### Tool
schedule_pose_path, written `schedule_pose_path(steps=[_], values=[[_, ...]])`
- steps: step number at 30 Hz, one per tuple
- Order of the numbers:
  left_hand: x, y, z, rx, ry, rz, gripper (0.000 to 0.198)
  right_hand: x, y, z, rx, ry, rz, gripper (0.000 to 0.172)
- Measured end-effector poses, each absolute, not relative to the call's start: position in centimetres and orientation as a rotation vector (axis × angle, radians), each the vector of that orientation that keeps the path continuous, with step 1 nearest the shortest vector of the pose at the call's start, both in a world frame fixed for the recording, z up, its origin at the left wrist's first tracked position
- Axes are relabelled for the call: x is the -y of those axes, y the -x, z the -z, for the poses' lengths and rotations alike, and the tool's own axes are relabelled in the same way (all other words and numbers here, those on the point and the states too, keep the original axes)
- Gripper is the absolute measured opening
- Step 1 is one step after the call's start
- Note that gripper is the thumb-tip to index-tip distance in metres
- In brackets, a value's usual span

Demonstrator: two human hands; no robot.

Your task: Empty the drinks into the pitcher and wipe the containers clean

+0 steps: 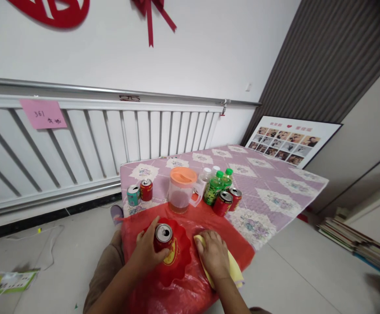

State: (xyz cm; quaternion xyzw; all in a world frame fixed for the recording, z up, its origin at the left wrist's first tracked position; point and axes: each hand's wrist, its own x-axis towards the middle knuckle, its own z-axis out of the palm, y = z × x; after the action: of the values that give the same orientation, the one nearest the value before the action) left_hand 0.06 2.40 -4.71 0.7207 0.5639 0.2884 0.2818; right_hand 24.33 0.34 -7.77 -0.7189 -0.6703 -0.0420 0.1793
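Observation:
My left hand [146, 249] is wrapped around an opened red soda can [163, 235], its silver top facing up. The can is upright over a red scalloped plate [177, 272] with a yellow print. Whether its base touches the plate is hidden. My right hand [214, 255] presses a yellow cloth [235, 269] down on a red plastic sheet [206, 301], right of the plate. Beyond both hands, a clear plastic pitcher [180, 196] with an orange lid [183, 175] holds a little amber liquid.
A teal can [133, 196] and a red can [146, 190] stand left of the pitcher. To its right are green-capped bottles [213, 189], white-capped bottles [203, 179] and two red cans [223, 205]. A flowered cloth [262, 170] covers the table; a radiator [137, 135] runs behind.

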Motion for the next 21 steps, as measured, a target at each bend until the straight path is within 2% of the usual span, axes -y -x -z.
schedule_pose_path(steps=[9,14,21], values=[[-2.6,-0.4,6.1,-1.602,-1.93,-0.823,0.067,-0.3,-24.5,7.6,1.873,2.0,0.073,0.026],[-2.7,-0.6,6.4,-1.612,-1.934,-0.849,0.065,-0.5,-25.3,7.4,1.64,1.827,-0.312,0.028],[-2.8,-0.6,6.8,-1.605,-1.935,-0.86,0.064,-3.0,-26.9,5.6,1.428,1.73,-0.381,0.04]])
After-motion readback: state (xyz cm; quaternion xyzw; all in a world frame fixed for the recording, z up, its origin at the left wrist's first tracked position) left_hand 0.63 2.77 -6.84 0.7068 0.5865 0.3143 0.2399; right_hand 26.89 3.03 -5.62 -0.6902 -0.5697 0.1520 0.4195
